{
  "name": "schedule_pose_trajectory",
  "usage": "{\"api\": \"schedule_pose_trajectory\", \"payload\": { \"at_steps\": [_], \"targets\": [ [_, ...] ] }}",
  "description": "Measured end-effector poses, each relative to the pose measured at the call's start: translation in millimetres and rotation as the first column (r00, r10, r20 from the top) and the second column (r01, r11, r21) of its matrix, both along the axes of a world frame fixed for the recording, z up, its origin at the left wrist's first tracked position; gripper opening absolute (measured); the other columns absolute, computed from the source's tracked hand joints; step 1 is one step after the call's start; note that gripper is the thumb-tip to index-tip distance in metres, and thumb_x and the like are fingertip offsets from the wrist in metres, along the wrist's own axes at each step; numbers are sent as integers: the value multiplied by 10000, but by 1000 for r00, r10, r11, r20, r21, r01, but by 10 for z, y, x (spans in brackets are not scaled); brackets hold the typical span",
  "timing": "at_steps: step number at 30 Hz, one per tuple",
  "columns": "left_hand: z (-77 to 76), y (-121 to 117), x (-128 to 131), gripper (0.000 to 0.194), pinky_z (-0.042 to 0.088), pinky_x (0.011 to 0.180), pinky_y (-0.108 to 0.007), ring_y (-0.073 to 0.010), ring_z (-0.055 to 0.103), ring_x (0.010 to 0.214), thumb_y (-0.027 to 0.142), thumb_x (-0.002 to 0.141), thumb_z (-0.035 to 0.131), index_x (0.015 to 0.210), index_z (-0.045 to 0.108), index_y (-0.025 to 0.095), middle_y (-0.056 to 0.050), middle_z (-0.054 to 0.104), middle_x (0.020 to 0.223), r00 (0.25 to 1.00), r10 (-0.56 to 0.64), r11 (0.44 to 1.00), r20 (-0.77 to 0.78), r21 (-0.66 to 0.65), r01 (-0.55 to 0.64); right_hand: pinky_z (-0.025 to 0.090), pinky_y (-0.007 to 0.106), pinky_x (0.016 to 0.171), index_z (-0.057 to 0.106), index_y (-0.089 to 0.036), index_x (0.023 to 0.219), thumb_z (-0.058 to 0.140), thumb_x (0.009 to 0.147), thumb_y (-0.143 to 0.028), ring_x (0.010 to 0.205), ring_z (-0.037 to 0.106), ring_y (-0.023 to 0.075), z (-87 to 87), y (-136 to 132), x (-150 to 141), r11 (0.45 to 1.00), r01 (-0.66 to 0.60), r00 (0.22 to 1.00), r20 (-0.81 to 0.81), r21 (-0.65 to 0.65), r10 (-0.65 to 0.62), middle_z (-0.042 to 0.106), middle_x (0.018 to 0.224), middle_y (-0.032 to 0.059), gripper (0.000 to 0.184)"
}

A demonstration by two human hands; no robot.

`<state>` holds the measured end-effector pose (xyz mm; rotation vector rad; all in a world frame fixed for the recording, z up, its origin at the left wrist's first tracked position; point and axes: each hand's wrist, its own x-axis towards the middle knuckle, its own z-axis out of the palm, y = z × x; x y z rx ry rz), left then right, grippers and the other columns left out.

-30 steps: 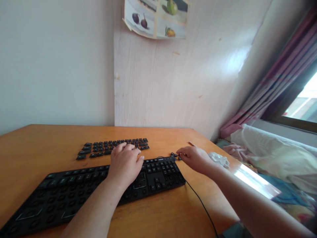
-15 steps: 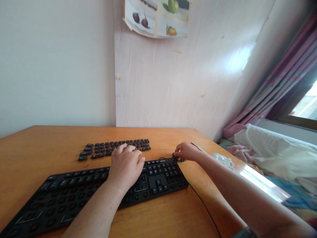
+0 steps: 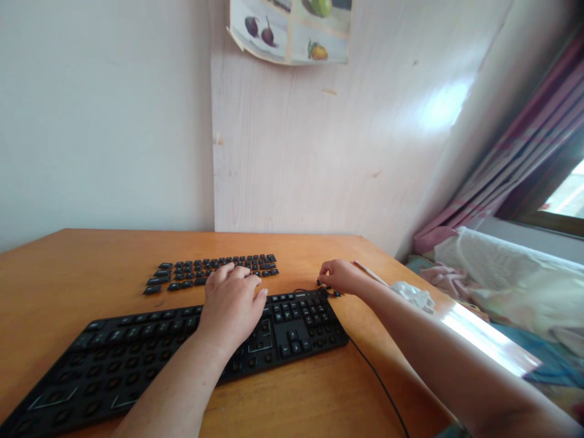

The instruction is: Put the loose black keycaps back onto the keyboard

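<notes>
A black keyboard [image 3: 292, 331] lies across the table, many of its key positions bare of caps and others, mostly at its right end and top row, still capped. My left hand [image 3: 235, 298] rests over its upper middle edge, palm down with fingers loosely spread, holding nothing. Behind it, loose black keycaps [image 3: 182, 274] are laid out in rows; the hand hides some of them. Past the keyboard's far right corner, my right hand [image 3: 340, 277] is bent down with its fingertips pinched at a small black keycap [image 3: 320, 282]. Another keycap [image 3: 336, 294] lies just below that hand.
The keyboard's black cable [image 3: 378, 380] runs toward the table's front edge. A thin white stick-like tool [image 3: 369, 272] and a crumpled white plastic bag [image 3: 413, 296] lie on the wooden table [image 3: 269, 413] at right. Bedding [image 3: 493, 274] lies beyond the right edge.
My right hand has shifted very slightly, staying by the small keycaps. The thin white tool behind it shows more. My left hand has kept its place.
</notes>
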<state>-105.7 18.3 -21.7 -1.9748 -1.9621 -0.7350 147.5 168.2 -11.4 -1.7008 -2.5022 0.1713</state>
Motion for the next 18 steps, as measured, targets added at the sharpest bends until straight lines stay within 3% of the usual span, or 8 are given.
{"api": "schedule_pose_trajectory", "payload": {
  "at_steps": [7,12,18],
  "targets": [
    [-4,-4,-4,267,354,1058,-524,-352,468,1234,374,874,554,955,770,241,-69,685,1193,1000,11,1000,-3,-9,-11,370,215,543,758,-204,905,600,808,-274,605,603,111,6,26,-47,1000,-19,1000,-10,-10,19,722,797,27,198],
    [-7,-4,-6,278,354,1058,-523,-355,470,1230,375,875,553,978,770,235,-73,685,1196,1000,-1,1000,4,-5,1,375,215,532,756,-198,910,640,797,-333,598,615,117,82,1,-1,999,-25,1000,2,-30,25,720,783,31,210],
    [-6,-6,-1,260,349,1056,-523,-353,474,1229,370,871,563,957,773,244,-74,687,1190,1000,2,1000,14,-6,-2,378,219,504,768,-182,879,707,745,-351,523,586,116,19,37,2,998,-14,999,40,-69,17,699,680,28,224]
  ]
}}
